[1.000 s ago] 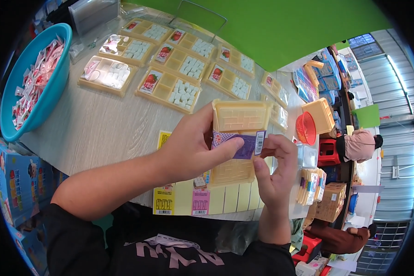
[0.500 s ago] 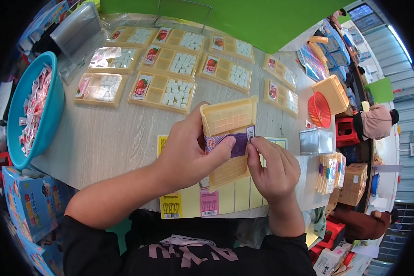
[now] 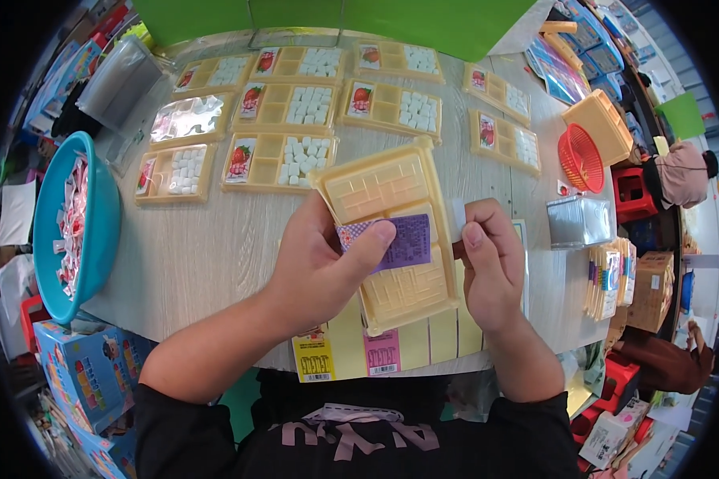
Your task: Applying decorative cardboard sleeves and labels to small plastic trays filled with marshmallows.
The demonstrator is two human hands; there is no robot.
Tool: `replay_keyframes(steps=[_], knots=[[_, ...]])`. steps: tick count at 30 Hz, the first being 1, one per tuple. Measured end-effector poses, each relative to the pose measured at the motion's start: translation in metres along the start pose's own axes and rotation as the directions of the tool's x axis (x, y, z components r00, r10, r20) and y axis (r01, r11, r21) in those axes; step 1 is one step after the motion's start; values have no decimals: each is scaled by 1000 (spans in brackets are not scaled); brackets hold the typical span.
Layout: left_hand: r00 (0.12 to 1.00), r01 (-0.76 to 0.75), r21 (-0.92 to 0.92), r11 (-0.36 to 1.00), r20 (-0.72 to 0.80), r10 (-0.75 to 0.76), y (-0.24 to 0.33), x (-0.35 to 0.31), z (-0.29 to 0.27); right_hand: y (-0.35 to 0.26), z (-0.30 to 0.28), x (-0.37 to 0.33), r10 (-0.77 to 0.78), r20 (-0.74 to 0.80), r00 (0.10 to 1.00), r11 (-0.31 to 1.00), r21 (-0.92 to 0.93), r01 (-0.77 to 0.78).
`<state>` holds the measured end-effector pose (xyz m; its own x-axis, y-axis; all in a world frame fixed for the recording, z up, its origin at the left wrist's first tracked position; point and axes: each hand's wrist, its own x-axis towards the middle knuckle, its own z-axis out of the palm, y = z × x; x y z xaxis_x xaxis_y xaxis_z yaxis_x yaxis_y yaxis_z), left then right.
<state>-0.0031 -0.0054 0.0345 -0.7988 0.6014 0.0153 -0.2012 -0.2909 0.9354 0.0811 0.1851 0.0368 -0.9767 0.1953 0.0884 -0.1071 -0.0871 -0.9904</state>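
My left hand [image 3: 327,259] grips a cream plastic tray [image 3: 407,299], tilted, its moulded underside facing me. The thumb presses on a purple label [image 3: 407,241] that lies across the tray's middle. By the tray's right edge, my right hand [image 3: 491,263] is closed in a pinch on a small whitish slip [image 3: 458,214]; its print cannot be made out. Beyond, several similar trays [image 3: 280,160] lie face up in rows, each with white cube-shaped pieces and a card with a strawberry picture. One tray at the left [image 3: 188,120] is mostly hidden by glare.
A teal basin [image 3: 104,231] of small packets stands at the left. Yellow printed sheets [image 3: 411,351] lie under my hands. To the right are a red basket [image 3: 581,157], a clear box [image 3: 579,222] and stacked packs [image 3: 603,279]. A green panel [image 3: 407,24] rises behind.
My right hand has moved from the purple label's right end out past the tray's edge, with a whitish slip in its fingers. The tray has tilted and shows more of its underside.
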Motion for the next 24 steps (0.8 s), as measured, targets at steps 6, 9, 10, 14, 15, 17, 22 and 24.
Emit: replay_keyframes(steps=[6, 9, 10, 14, 15, 17, 22, 24], knots=[[1000, -20, -29, 999, 5, 20, -1, 0, -4, -7, -7, 8, -21, 17, 1000, 982, 187, 17], [1000, -11, 27, 1000, 4, 11, -4, 2, -1, -9, -17, 6, -615, 230, 754, 506, -619, 601], [1000, -10, 32, 999, 1, 10, -4, 2, 0, -18, -9, 4, -616, 229, 754, 509, -614, 602], [998, -57, 102, 993, 18, 55, -7, 1, 3, -26, 10, 1, -527, 346, 777, 216, -829, 516], [998, -65, 106, 992, 8, 65, -8, 0, 3, -27, 10, 0, -510, 314, 801, 213, -856, 472], [997, -78, 103, 992, 31, 75, -4, -1, 5, -26, 12, -1, -495, 276, 824, 210, -882, 421], [997, -76, 46, 996, 35, 74, -9, -3, 9, -25, 16, -4, -494, 229, 839, 247, -888, 388], [991, -135, 99, 986, 27, 133, -10, -3, 9, -24, 16, -4, -492, 217, 843, 264, -885, 383]])
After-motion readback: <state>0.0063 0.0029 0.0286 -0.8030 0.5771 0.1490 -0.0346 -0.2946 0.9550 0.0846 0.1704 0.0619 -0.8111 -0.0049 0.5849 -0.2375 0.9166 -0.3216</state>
